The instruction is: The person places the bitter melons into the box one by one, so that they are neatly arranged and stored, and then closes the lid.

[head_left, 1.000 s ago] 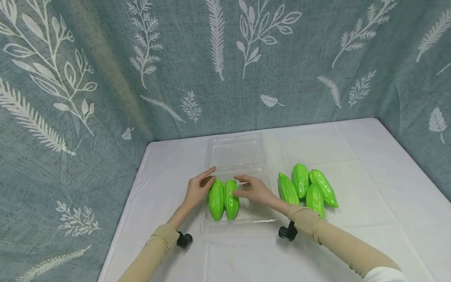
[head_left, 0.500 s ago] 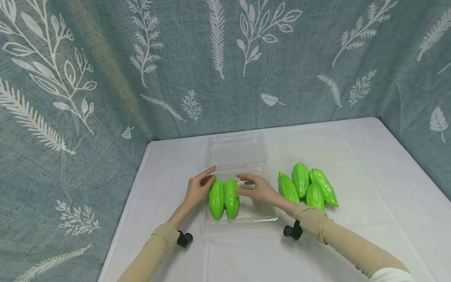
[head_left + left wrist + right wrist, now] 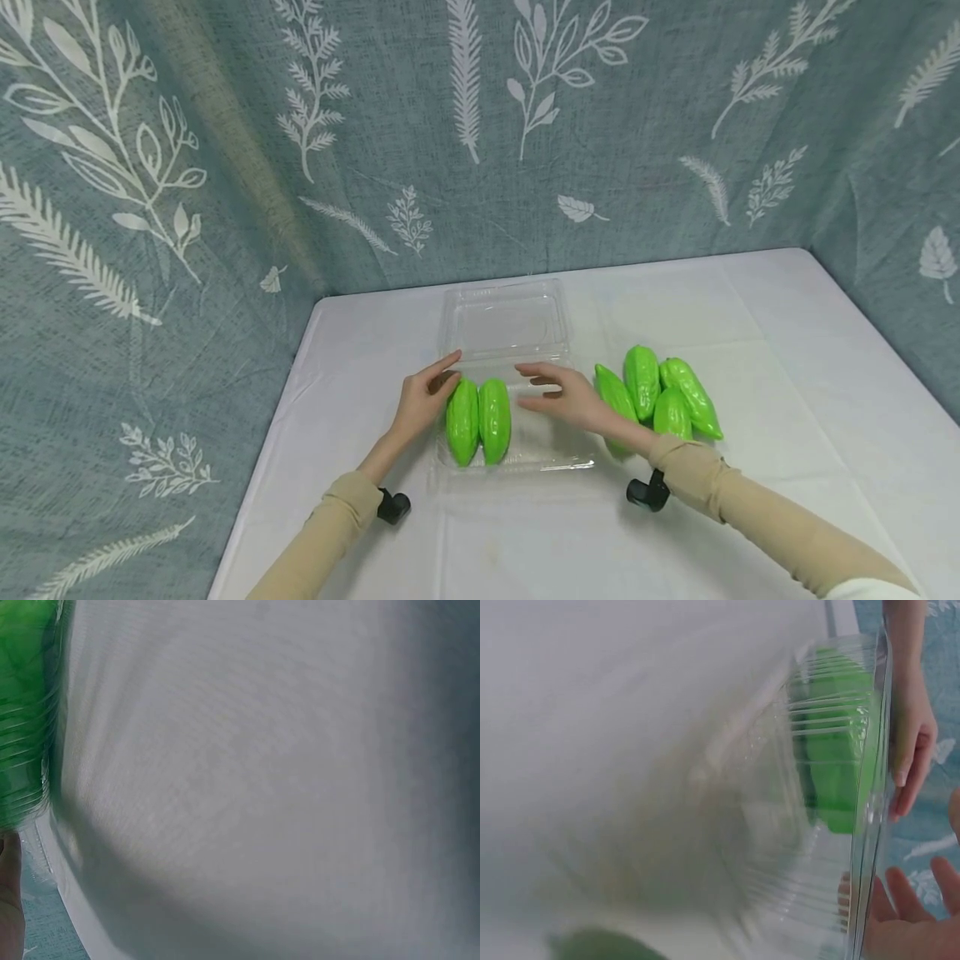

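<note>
A clear plastic clamshell box (image 3: 551, 454) lies with its lid (image 3: 504, 321) folded back. Two glossy green, elongated, ridged fruits (image 3: 495, 422) lie side by side in its left part. At the box's left edge, my left hand (image 3: 420, 404) rests with thumb and index finger extended by the upper end of the left fruit (image 3: 462, 422); whether it touches box or fruit is unclear. My right hand (image 3: 566, 398) hovers over the box's right part, fingers extended and apart, with nothing between them. The right wrist view shows its fingers (image 3: 907, 900) beyond the box wall (image 3: 859, 847).
Several more green fruits (image 3: 690, 396) lie in a group on the white-covered table (image 3: 787, 350), right of the box. A blue-grey curtain (image 3: 480, 217) with white leaf prints surrounds the table's back and sides. Each wrist wears a small black camera (image 3: 648, 492).
My right hand has drawn back from the right-hand fruit in the box and moved to the right. My left hand and both boxed fruits have stayed in place.
</note>
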The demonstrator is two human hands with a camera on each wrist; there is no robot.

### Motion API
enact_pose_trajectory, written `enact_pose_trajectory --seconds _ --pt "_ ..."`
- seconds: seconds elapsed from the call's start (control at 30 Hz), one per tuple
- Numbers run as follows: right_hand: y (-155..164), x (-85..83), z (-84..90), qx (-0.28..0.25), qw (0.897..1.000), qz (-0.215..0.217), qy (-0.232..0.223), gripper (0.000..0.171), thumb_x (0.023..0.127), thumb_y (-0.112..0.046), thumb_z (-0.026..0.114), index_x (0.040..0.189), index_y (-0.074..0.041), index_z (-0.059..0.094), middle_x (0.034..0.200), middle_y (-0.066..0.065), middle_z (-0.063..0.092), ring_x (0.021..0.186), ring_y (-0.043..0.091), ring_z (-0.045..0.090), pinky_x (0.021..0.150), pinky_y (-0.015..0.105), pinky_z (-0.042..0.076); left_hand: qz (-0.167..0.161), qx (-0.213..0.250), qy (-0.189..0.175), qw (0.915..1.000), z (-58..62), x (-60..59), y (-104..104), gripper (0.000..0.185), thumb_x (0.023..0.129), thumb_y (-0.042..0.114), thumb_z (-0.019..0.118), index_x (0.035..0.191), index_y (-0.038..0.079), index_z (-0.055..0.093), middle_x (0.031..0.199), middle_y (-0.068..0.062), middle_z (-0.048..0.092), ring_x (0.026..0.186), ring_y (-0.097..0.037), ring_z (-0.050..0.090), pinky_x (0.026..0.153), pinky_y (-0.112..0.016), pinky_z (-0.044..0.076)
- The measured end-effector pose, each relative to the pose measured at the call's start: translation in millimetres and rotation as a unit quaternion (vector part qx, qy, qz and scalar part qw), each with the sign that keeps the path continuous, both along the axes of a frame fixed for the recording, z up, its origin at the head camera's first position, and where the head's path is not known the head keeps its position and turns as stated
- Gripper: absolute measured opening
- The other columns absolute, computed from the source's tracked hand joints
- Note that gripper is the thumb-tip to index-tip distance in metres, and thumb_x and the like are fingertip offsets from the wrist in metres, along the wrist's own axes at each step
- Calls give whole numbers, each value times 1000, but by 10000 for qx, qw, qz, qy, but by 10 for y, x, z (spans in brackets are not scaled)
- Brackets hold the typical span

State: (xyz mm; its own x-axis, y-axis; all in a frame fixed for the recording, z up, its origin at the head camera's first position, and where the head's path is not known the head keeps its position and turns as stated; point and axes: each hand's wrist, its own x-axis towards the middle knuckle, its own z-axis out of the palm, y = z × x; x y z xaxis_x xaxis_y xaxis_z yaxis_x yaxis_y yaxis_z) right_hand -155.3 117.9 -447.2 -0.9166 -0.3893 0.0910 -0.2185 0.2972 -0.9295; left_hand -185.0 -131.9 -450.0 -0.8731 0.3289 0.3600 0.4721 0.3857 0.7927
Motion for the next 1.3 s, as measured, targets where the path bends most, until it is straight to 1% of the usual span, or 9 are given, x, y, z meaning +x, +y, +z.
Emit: enact_pose_trajectory --seconds 0.07,0.13,0.23,0.33,0.4,0.63,0.87,1.0,1.3 --pt "20 3 4 22 10000 24 14 51 81 -21 67 126 -3 49 131 12 47 114 36 48 93 44 44 11 -13 7 10000 0 2 -1 34 85 -2 56 119 -4 54 122 -19 54 96 -33 61 77 -22 51" --pt "44 6 14 11 10000 61 5 51 81 -21 67 126 -3 49 131 12 48 114 36 47 93 44 44 20 -20 9 10000 2 4 -3 34 85 -2 56 119 -4 54 121 -19 54 96 -34 61 77 -21 51" --pt "97 10 43 -87 9998 162 47 52 81 -20 67 126 -2 49 131 13 47 115 37 46 94 45 43 33 -5 -7 10000 4 4 -1 34 85 -3 56 119 -4 54 121 -19 54 97 -36 59 79 -29 52" --pt "176 21 93 -149 9997 190 1 52 81 -20 67 126 -3 48 132 12 47 117 37 45 95 46 42 0 48 -64 10000 11 -1 5 34 85 -3 56 119 -5 54 122 -20 53 101 -38 57 82 -38 50" --pt "237 35 132 -99 9998 187 -65 52 81 -21 67 127 -5 48 132 11 46 118 37 44 95 46 41 -26 62 -98 9999 17 -3 12 34 85 -3 56 119 -6 53 123 -21 52 101 -39 56 83 -41 50" --pt "388 67 192 142 9996 196 -111 53 81 -24 67 128 -7 48 132 11 46 117 36 45 95 43 43 -8 34 -134 9999 35 -2 12 35 85 -3 56 120 -3 54 123 -20 52 101 -38 57 83 -42 50" --pt "482 39 201 89 9997 171 145 53 82 -21 66 128 -4 47 132 14 45 117 38 45 95 44 42 -31 80 -178 9998 32 -7 6 35 86 -3 55 120 -5 53 124 -20 52 103 -38 56 85 -40 49" --pt "559 22 262 103 9998 35 195 53 82 -20 66 128 -3 47 133 15 45 118 38 43 95 46 41 -14 47 -156 9999 23 -5 -1 35 86 -3 56 120 -5 53 123 -20 52 101 -37 57 82 -41 50" --pt "791 -5 410 398 9981 -386 256 51 84 -20 63 130 -6 45 133 14 45 119 34 44 94 40 44 2 40 -152 9999 16 -2 -6 35 86 -2 56 120 -2 54 123 -20 52 103 -37 56 84 -40 49"
